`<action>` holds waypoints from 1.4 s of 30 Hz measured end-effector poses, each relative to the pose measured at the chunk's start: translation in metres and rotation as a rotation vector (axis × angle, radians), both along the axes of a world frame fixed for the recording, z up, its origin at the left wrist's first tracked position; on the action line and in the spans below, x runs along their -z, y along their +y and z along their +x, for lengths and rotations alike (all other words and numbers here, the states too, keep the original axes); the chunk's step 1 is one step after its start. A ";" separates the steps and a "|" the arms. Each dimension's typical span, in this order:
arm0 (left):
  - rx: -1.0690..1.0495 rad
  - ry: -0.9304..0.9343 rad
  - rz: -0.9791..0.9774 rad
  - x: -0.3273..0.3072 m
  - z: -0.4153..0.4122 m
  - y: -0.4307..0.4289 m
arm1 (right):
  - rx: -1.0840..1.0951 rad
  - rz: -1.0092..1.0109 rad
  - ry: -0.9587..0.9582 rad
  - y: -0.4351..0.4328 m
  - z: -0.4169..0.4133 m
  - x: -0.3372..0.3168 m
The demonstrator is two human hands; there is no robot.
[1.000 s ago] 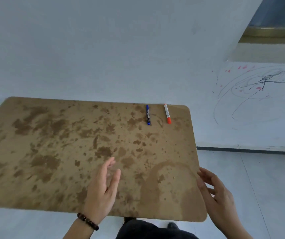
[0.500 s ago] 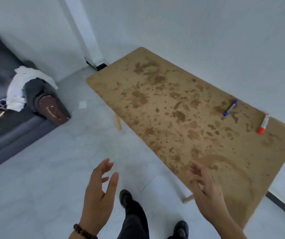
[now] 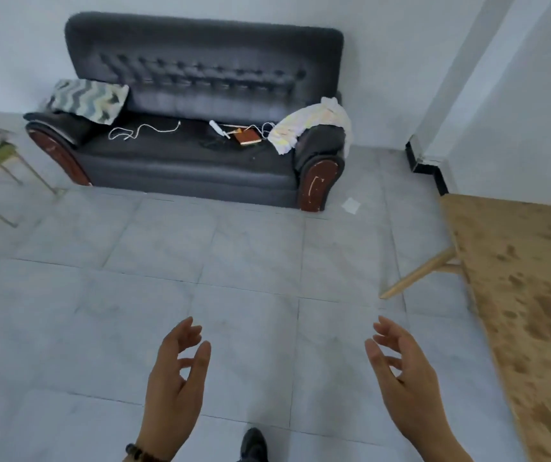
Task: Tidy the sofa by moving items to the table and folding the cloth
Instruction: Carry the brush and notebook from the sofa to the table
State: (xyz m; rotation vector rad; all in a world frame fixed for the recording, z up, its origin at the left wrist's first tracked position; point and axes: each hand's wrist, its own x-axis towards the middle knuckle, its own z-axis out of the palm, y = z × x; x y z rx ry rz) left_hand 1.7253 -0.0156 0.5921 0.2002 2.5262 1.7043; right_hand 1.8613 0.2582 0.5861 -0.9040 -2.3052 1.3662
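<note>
Hands [image 3: 174, 385] spread, empty, above floor [image 3: 67, 311]

A plain home living room: a dark grey tufted sofa [image 3: 201, 105] with a zigzag-patterned cushion [image 3: 89, 100] against a bare white wall [image 3: 384, 61], pale grey floor tiles [image 3: 134, 278], and a stained wooden table [image 3: 517, 261] at right.
</note>
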 end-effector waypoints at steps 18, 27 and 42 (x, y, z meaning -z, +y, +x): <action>-0.025 -0.005 -0.117 0.011 -0.371 0.077 | -0.096 -0.120 -0.035 0.060 -0.404 0.044; -0.115 0.078 -0.104 -0.037 -0.565 0.127 | -0.315 -0.039 -0.044 0.111 -0.652 -0.004; -0.022 -0.028 -0.128 0.002 -0.909 0.214 | -0.250 -0.106 -0.181 0.179 -0.961 0.013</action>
